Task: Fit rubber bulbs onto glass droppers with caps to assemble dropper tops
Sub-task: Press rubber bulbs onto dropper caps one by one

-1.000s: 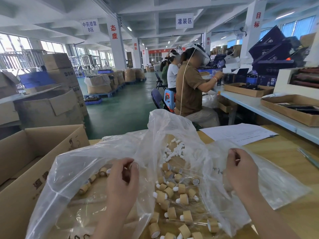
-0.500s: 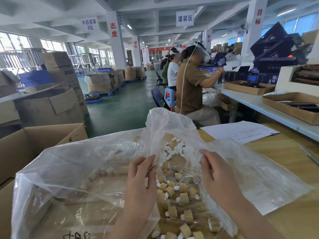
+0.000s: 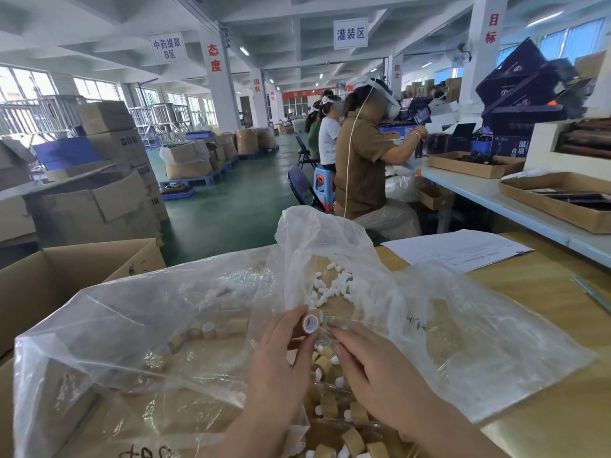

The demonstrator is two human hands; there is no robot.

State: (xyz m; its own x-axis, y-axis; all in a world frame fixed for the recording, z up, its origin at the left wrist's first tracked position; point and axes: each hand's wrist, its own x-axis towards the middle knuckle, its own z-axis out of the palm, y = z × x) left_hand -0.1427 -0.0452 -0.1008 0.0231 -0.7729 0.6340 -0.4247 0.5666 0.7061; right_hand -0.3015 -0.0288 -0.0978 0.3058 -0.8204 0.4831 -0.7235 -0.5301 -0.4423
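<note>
Hands meet over an open clear bag [image 3: 158, 328] that lies spread on a wooden table [image 3: 549, 328]. The left hand [image 3: 277, 368] grips a tan cap [image 3: 310, 323] between thumb and fingertips, its open white-lined end turned toward the camera. The right hand [image 3: 373, 368] has its fingers curled, and its thumb and forefinger seem to pinch a thin glass dropper [image 3: 325, 331] whose far end sits right at the cap's rim; the glass is clear and hard to trace, so how far it enters the cap cannot be told. Below the hands, inside the bag, lies a heap of tan caps [image 3: 329, 403], some with white tips showing. Farther back in the bag, a loose pile of small white bulbs [image 3: 330, 285] rests under the raised plastic. More tan pieces show dimly through the plastic on the left. A cardboard box [image 3: 66, 272] stands open beside the bag on the left, touching the plastic. A printed sheet [image 3: 459, 251] lies on the table beyond the bag to the right. Ahead, a worker [image 3: 360, 166] in a brown shirt sits at a long pale bench [image 3: 479, 193] holding shallow cardboard trays.
</note>
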